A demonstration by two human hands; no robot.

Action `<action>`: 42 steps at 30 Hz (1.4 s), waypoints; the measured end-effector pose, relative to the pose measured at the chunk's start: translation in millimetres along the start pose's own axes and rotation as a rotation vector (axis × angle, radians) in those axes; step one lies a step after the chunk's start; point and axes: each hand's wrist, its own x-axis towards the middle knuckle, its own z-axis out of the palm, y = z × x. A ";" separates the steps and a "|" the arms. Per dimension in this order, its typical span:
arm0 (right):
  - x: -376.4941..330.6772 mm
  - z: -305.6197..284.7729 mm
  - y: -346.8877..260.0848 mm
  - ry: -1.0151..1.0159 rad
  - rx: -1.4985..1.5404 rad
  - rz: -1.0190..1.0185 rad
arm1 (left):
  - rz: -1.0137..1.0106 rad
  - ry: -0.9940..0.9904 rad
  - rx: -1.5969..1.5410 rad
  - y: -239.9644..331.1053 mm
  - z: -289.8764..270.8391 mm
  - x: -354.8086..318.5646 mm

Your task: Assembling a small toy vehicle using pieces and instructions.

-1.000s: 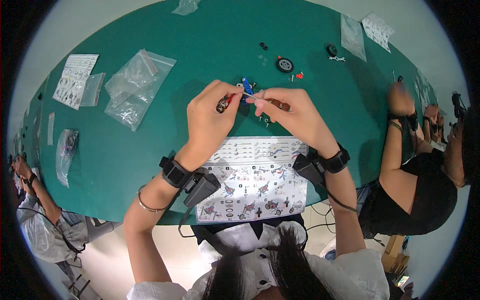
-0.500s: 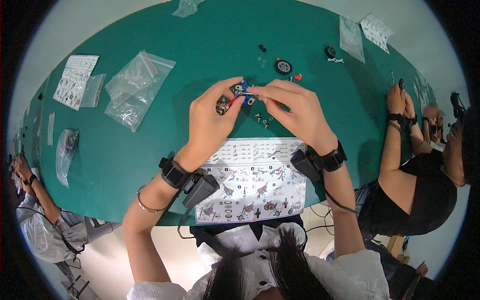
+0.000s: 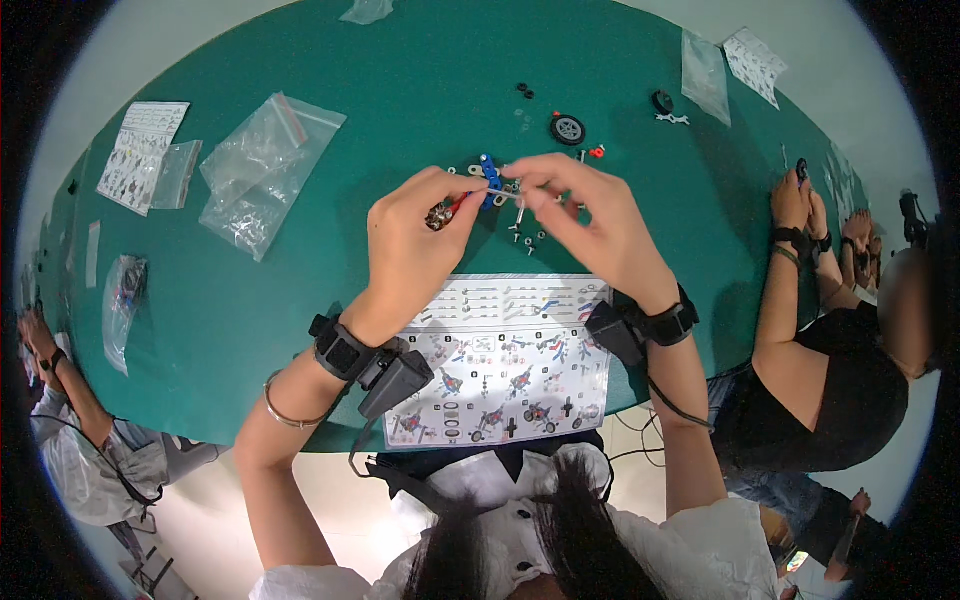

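Observation:
My left hand (image 3: 412, 230) is closed, thumb and fingertips pinching a small toy assembly (image 3: 440, 215) with red and dark metallic parts; much of it is hidden behind the fingers. A thin metal rod (image 3: 502, 192) runs from these fingertips to my right hand (image 3: 600, 215), whose thumb and forefinger close on its other end. Just beyond the fingertips is a blue plastic piece (image 3: 489, 172); I cannot tell whether it is joined to the held assembly. Small screws and nuts (image 3: 530, 240) lie on the table under my right hand.
A printed instruction sheet (image 3: 500, 370) lies before me on the green table (image 3: 400, 80). Farther off are a spoked wheel (image 3: 567, 130), small orange pieces (image 3: 597, 151), a black wheel (image 3: 662, 101) and a small wrench (image 3: 672, 119). Plastic bags (image 3: 270, 170) lie left. Another person (image 3: 830, 390) sits at right.
My right hand has shifted slightly, its fingers drawn away from my left fingertips, so more of the metal rod shows between them. My left hand has moved slightly left.

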 end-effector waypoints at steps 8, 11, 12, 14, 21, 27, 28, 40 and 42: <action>-1.4 -1.8 0.4 -0.081 -0.106 0.020 | 0.029 0.035 0.064 1.2 0.8 1.0; -1.5 1.5 5.5 0.008 -0.111 0.009 | -0.014 0.039 0.042 2.3 1.6 1.0; -0.7 2.1 5.9 0.031 -0.222 -0.021 | -0.031 0.042 0.030 2.1 1.4 0.9; -0.1 3.9 6.5 0.045 -0.343 -0.050 | -0.042 0.042 0.030 2.6 -1.7 2.2; 1.6 0.2 7.1 0.032 -0.424 -0.124 | -0.038 -0.057 0.086 1.7 -1.4 5.7; 5.9 7.7 1.7 -0.014 -0.160 0.054 | -0.094 -0.065 0.083 1.2 -3.3 0.3; 5.4 7.4 3.1 -0.007 -0.174 0.061 | -0.108 -0.076 0.079 2.7 -3.4 0.4; 2.1 11.6 17.0 0.091 -0.239 -0.030 | -0.228 -0.036 0.042 5.2 -3.8 3.1; 3.0 7.9 26.3 0.074 -0.293 -0.074 | -0.140 -0.027 0.096 -2.9 -1.0 3.2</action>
